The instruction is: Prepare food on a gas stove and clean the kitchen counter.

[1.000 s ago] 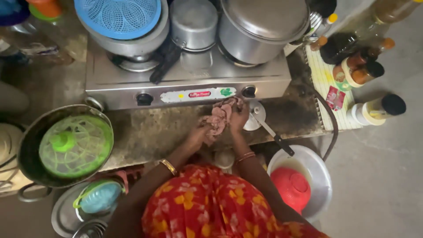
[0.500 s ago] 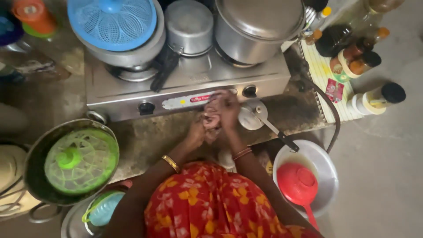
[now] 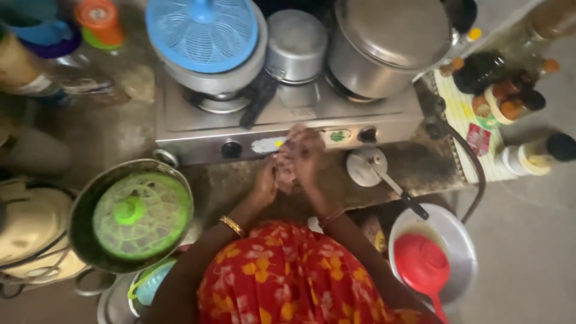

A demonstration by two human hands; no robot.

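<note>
Seen from the head camera, looking straight down, the left hand (image 3: 268, 180) and the right hand (image 3: 306, 157) are pressed together over the dark counter (image 3: 420, 165), just in front of the steel two-burner stove (image 3: 282, 123); the fingers are curled round a small pinkish lump (image 3: 287, 163) held between the palms, though what the lump is cannot be told from the blur; both hands are closed on it, the right lying over the left; a gold bangle (image 3: 232, 225) sits on the left wrist and a thin dark bangle (image 3: 332, 217) on the right; below them is the person's red garment with orange flowers (image 3: 288, 282); on the stove stand a pot topped by a blue mesh cover (image 3: 202, 33), a small steel pot (image 3: 296, 45) and a large lidded steel pot (image 3: 387, 45); just right of the hands a small round steel lid (image 3: 362, 168) lies on the counter, with a long-handled ladle (image 3: 399, 192) across it; lower right, a white bowl (image 3: 459, 240) holds a red scoop (image 3: 423, 267); lower left, a dark wok-like pan (image 3: 87, 240) carries a green mesh cover (image 3: 141, 216); at the right edge, bottles and jars (image 3: 510, 99) crowd a yellowish mat (image 3: 465, 120).
</note>
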